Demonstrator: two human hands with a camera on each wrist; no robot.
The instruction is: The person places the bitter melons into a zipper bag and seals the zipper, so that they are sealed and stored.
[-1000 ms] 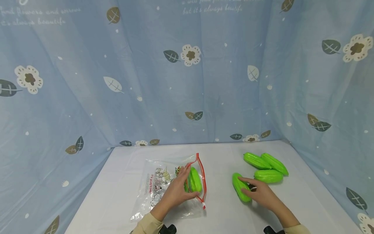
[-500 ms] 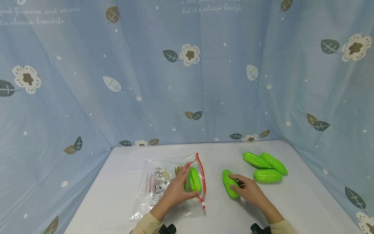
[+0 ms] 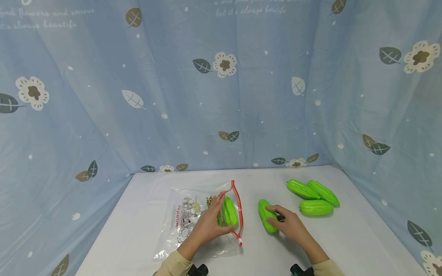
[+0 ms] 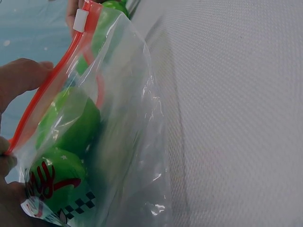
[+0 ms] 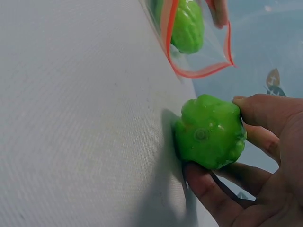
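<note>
A clear zip bag [image 3: 174, 214] with a red zip edge and printed cartoon figures lies on the table's left half. My left hand [image 3: 208, 225] holds its mouth apart, thumb and fingers at the red edge in the left wrist view. Inside the bag are green cucumbers [image 4: 68, 118], glossy and ribbed; one [image 3: 230, 212] shows near the opening. To the right, my right hand [image 3: 289, 224] grips another green cucumber [image 3: 266, 216] between thumb and fingers. In the right wrist view this cucumber [image 5: 208, 132] appears end-on, close to the tabletop and apart from the bag.
Three more green cucumbers [image 3: 315, 207] lie together at the right rear of the white table [image 3: 266, 253]. A blue curtain [image 3: 221, 96] printed with leaves and flowers encloses the table's back and sides. The bag's white slider [image 4: 81, 20] sits at the zip's near end.
My right hand has moved left with the cucumber, toward the bag's mouth, slowing in the last half second. The left hand and the bag stay in place.
</note>
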